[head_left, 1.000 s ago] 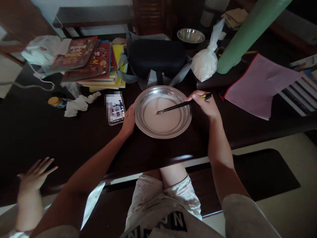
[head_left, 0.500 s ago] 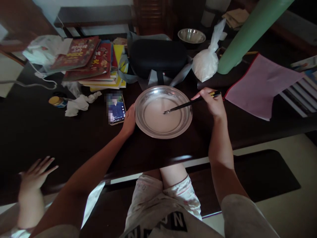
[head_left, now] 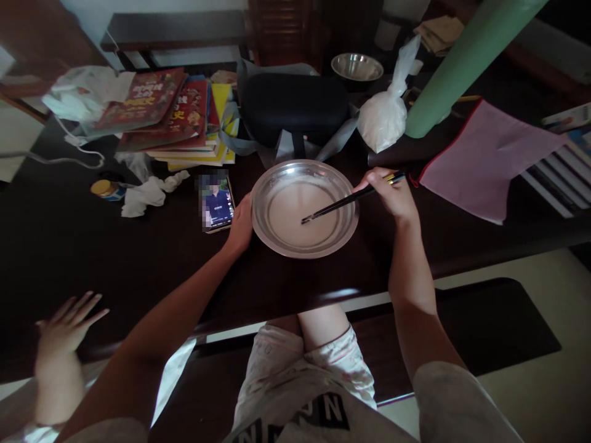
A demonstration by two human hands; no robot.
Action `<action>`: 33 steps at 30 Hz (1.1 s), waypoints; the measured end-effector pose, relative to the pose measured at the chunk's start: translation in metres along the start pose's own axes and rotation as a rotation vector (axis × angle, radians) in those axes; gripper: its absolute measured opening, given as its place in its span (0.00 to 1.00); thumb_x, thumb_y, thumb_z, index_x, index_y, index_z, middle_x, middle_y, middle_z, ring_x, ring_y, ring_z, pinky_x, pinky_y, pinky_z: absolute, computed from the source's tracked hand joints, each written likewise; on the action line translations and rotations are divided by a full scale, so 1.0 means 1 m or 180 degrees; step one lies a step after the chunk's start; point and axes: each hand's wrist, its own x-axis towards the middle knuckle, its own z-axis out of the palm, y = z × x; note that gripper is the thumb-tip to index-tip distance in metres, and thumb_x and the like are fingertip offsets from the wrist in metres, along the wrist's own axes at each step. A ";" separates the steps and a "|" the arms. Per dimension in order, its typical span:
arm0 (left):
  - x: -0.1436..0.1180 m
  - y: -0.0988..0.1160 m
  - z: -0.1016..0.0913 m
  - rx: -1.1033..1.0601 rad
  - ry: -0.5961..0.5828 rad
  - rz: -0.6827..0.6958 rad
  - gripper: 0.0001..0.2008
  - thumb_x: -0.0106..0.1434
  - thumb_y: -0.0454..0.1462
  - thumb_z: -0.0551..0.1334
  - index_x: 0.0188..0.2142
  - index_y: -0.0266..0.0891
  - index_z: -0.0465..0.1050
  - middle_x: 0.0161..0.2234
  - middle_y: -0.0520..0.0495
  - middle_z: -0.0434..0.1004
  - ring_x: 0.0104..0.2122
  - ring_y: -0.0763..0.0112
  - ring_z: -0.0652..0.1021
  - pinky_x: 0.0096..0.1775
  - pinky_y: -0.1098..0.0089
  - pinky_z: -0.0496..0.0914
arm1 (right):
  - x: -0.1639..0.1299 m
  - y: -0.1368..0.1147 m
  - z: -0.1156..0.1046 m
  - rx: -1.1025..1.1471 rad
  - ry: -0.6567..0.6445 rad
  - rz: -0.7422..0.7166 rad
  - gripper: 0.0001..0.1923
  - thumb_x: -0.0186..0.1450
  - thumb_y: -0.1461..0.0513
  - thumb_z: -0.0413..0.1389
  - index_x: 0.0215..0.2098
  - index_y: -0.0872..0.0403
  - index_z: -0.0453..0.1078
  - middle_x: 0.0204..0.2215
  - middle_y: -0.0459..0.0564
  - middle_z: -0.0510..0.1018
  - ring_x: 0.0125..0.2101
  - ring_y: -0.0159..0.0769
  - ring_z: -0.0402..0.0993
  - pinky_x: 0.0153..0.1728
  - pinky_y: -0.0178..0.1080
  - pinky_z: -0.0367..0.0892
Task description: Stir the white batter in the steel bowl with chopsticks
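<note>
A shiny metal bowl (head_left: 262, 206) stands on the dark table, holding a pale, milky liquid (head_left: 295, 206). My left hand (head_left: 241, 226) is closed against the bowl's left side, its fingertips hidden behind the rim. Black chopsticks (head_left: 339, 202) with gold bands are gripped in my right hand (head_left: 392, 194) over the bowl's right rim. They slant down to the left, and their tips meet the liquid near the middle of the bowl. Just left of my left hand lies a phone (head_left: 218, 203) with a lit screen.
Behind the bowl sits a black case (head_left: 295, 107), with a tied bag of white powder (head_left: 383, 120) and a green cylinder (head_left: 462, 74) to its right. Books (head_left: 161, 114), crumpled tissue (head_left: 145, 195) and a yellow-lidded jar (head_left: 107, 189) lie left. Another person's hand (head_left: 69, 323) rests at the table's edge.
The chopstick tips have shifted slightly left and toward me in the liquid, and my right hand has moved a little left. My left hand and the bowl have stayed put.
</note>
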 end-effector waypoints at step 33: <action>-0.002 0.005 -0.019 0.1230 0.0227 0.0599 0.18 0.75 0.54 0.54 0.35 0.47 0.69 0.30 0.46 0.74 0.39 0.54 0.76 0.55 0.53 0.68 | 0.001 0.002 0.001 0.0024 0.0047 0.0105 0.27 0.62 0.33 0.62 0.24 0.44 0.79 0.22 0.46 0.82 0.31 0.42 0.80 0.37 0.48 0.75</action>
